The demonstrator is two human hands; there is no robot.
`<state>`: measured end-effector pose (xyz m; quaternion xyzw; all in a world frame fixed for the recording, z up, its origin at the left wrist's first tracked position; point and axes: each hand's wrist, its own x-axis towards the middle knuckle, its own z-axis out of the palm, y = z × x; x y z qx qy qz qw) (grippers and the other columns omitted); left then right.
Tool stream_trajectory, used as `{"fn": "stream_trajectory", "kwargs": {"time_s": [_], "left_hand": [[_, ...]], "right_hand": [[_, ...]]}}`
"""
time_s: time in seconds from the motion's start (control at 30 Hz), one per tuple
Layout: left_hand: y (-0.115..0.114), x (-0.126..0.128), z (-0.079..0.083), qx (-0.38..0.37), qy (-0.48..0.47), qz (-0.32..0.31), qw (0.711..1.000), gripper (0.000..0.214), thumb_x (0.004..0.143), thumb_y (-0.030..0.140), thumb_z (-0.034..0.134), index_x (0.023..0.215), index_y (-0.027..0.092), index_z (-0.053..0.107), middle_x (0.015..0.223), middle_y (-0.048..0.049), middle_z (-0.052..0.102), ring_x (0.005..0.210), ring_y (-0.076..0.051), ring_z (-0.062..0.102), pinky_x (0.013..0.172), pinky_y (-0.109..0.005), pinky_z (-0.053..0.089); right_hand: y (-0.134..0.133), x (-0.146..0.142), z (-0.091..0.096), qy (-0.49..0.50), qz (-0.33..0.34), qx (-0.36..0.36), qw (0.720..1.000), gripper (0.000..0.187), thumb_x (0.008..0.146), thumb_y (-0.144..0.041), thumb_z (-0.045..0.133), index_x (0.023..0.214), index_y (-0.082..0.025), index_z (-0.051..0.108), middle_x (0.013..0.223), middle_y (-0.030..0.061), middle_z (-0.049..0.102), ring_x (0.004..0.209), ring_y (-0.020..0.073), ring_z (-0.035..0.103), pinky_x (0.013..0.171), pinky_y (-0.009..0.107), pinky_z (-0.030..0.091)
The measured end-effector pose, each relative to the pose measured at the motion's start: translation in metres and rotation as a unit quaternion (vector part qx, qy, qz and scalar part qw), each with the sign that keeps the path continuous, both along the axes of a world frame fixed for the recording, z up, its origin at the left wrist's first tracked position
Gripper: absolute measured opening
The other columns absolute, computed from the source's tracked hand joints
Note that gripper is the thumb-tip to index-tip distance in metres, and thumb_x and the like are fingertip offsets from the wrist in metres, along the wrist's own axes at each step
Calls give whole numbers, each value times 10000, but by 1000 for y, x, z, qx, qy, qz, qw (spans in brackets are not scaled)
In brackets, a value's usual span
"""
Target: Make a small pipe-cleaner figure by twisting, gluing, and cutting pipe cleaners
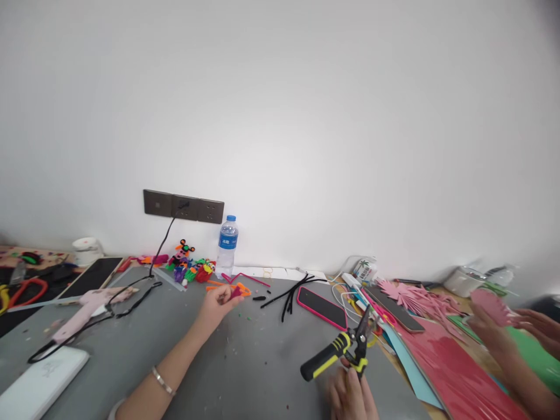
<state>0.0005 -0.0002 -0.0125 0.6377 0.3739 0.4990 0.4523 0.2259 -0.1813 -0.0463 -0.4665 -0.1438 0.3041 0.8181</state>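
Note:
My left hand (pixel 216 303) reaches out over the grey mat (pixel 245 361) and pinches a small red and orange pipe-cleaner piece (pixel 236 290). A bracelet sits on that wrist. My right hand (pixel 352 396) is low at the bottom edge, closed round one handle of the black and yellow cutters (pixel 339 350), whose jaws point up and to the right. Loose black pipe cleaners (pixel 291 294) lie just beyond, between the two hands.
A pink-cased phone (pixel 321 307), a water bottle (pixel 227 245), small pipe-cleaner figures (pixel 192 265), a pink glue gun (pixel 85 312) with black cord and a white box (pixel 39 382) lie around. Another person's hands (pixel 503 326) hold pink paper at right, above red sheets (pixel 446 367).

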Motion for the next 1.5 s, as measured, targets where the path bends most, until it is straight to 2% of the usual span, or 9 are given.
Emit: {"fn": "stream_trajectory", "kwargs": {"time_s": [0.1,0.2,0.3,0.5,0.73,1.03,1.2,1.37,1.5], "left_hand": [[3,-4,4,-27,-37,10,999,455,711,433,645,530,216,288,491,68,407,580,-148,542,576,-227,363],[5,-7,5,-40,-59,22,997,429,719,475,640,542,212,350,513,41,534,558,-141,537,556,-225,365],[8,-8,2,-45,-83,29,995,418,714,513,641,570,211,389,549,20,609,508,-123,485,526,-222,365],[16,-9,-10,-52,-74,22,996,445,704,584,626,596,208,414,570,11,614,502,-125,477,506,-220,360],[16,-14,-7,-22,-11,56,998,459,671,554,674,559,193,413,504,72,383,494,-104,397,504,-208,279],[18,-14,-1,-39,-24,54,997,479,671,550,670,557,196,367,541,77,293,505,-87,301,499,-194,267],[11,-13,6,-51,-4,35,998,460,708,537,643,581,200,356,564,69,301,529,-94,316,511,-194,278],[10,-10,9,-39,-8,30,999,460,687,531,649,571,202,350,583,61,323,545,-98,338,527,-202,309],[8,-8,12,-40,0,32,999,455,672,521,659,568,203,352,577,60,348,538,-98,346,510,-199,316]], "right_hand": [[22,-9,32,-5,40,39,998,239,820,-405,644,907,-197,564,553,-111,272,387,43,226,362,184,213],[55,-9,65,26,104,73,992,211,818,-322,647,772,-200,482,563,-110,285,401,39,242,398,178,264],[96,-3,83,96,201,97,970,352,876,-261,561,630,-200,318,545,-105,264,400,45,258,410,182,290],[174,-4,76,166,248,59,953,355,933,-130,361,601,-208,264,472,-102,275,367,55,276,398,166,293],[233,-17,50,154,238,52,958,351,883,-92,377,601,-222,212,451,-113,236,341,58,279,390,174,298],[232,-23,26,223,282,-26,933,213,833,-53,370,695,-211,406,565,-38,516,471,95,531,462,206,477],[220,-23,35,262,300,-55,916,97,847,-125,414,844,-199,476,812,61,644,742,161,671,631,301,589],[204,-39,50,323,324,-71,886,76,848,-132,439,912,-170,449,1034,169,631,942,201,679,710,298,596],[194,-49,51,326,367,-71,868,75,832,-129,460,898,-163,476,1104,181,632,989,205,670,748,299,580]]}}
